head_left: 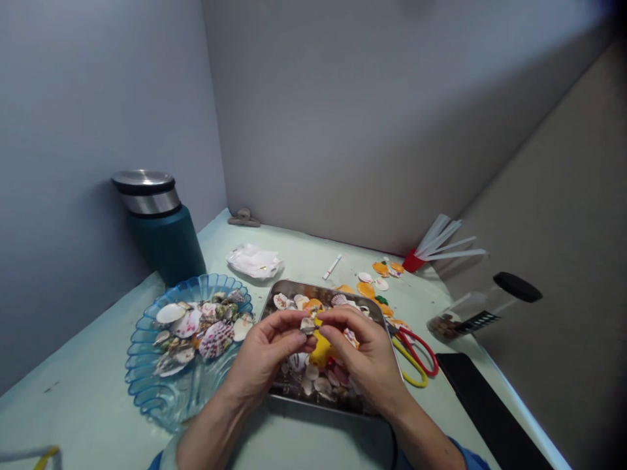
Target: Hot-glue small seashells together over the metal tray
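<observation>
Above a metal tray (337, 411), my two hands meet fingertip to fingertip. My left hand (269, 349) pinches a small pale seashell (307, 325) between thumb and fingers. Close against it, my right hand (365, 346) is closed at the fingertips; what lies between them is hard to see. A yellow object (321, 351) shows below and between the hands, partly hidden, so its kind is unclear. Many small shells (323, 386) lie in the tray around it.
Left of the tray, a blue scalloped dish (142, 372) holds shells, near a teal bottle (171, 245). Scissors (424, 356), a black slab (490, 405), a jar (470, 313) and a red cup (414, 261) of translucent sticks stand right. Behind lies a white packet (255, 261).
</observation>
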{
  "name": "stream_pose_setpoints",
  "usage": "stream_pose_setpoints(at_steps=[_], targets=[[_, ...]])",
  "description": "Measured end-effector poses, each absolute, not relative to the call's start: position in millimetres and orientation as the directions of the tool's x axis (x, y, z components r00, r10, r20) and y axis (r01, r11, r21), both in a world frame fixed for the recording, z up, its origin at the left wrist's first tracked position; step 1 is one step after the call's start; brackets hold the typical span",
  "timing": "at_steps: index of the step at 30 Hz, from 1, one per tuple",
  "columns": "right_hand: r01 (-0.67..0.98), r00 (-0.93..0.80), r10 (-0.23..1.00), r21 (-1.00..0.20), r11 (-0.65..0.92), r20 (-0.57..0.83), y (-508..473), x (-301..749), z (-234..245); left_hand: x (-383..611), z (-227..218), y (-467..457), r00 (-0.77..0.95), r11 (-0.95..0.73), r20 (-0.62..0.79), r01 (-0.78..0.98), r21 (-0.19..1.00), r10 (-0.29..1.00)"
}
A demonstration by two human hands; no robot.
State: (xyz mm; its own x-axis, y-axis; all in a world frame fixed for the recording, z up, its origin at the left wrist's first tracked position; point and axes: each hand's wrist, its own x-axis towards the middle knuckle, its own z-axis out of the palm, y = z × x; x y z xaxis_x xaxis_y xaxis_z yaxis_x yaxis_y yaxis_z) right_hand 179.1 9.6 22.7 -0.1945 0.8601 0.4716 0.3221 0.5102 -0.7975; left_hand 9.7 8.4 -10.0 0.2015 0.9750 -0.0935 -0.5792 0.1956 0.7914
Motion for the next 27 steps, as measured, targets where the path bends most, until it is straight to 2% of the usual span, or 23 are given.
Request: stream_pose_setpoints(at_steps=[4, 6, 10, 13, 16, 20, 21, 22, 24, 26, 27], targets=[[0.455, -0.214, 0.848, -0.719, 0.526, 0.486, 12.1, 198.5, 28.1, 10.0, -7.0, 8.4, 0.175, 0.187, -0.101, -0.596, 0.781, 0.979], [0.593, -0.282, 0.872, -0.642, 0.487, 0.401, 10.2, 211.7, 27.4, 9.7, -6.4, 8.5, 0.152, 0.179, -0.108, -0.605, 0.776, 0.982], [0.83, -0.381, 0.906, -0.363, 0.423, 0.184, 0.6, 227.3, 15.2, 8.6, -6.4, 9.4, 0.108, 0.151, -0.107, -0.613, 0.776, 0.988], [0.88, -0.382, 0.908, -0.231, 0.414, 0.17, -4.9, 224.7, 4.9, 7.9, -6.9, 10.2, 0.079, 0.115, -0.084, -0.613, 0.782, 0.993], [0.883, -0.383, 0.903, -0.21, 0.42, 0.197, -5.3, 219.2, -1.1, 7.6, -6.7, 10.8, 0.06, 0.098, -0.078, -0.607, 0.789, 0.995], [0.846, -0.427, 0.877, -0.245, 0.474, 0.222, -3.6, 224.5, -4.1, 6.3, -4.9, 10.5, 0.028, 0.076, -0.074, -0.591, 0.803, 0.997], [0.828, -0.424, 0.873, -0.286, 0.482, 0.243, -3.7, 228.6, -4.2, 5.8, -4.5, 10.3, 0.018, 0.068, -0.071, -0.588, 0.806, 0.997], [0.804, -0.397, 0.877, -0.357, 0.475, 0.272, -4.2, 233.2, -4.0, 5.3, -4.1, 10.1, 0.01, 0.062, -0.069, -0.586, 0.808, 0.998], [0.666, -0.249, 0.913, -0.627, 0.403, 0.322, -6.1, 241.8, -3.2, 4.7, -3.4, 9.9, 0.003, 0.058, -0.07, -0.583, 0.81, 0.998], [0.338, -0.059, 0.971, -0.91, 0.238, 0.232, -9.0, 246.2, -2.7, 4.9, -2.6, 9.9, 0.006, 0.062, -0.072, -0.576, 0.815, 0.997], [0.129, -0.019, 0.987, -0.978, 0.162, 0.161, -10.7, 246.0, -2.9, 5.3, -2.2, 10.0, 0.009, 0.065, -0.073, -0.572, 0.818, 0.997]])
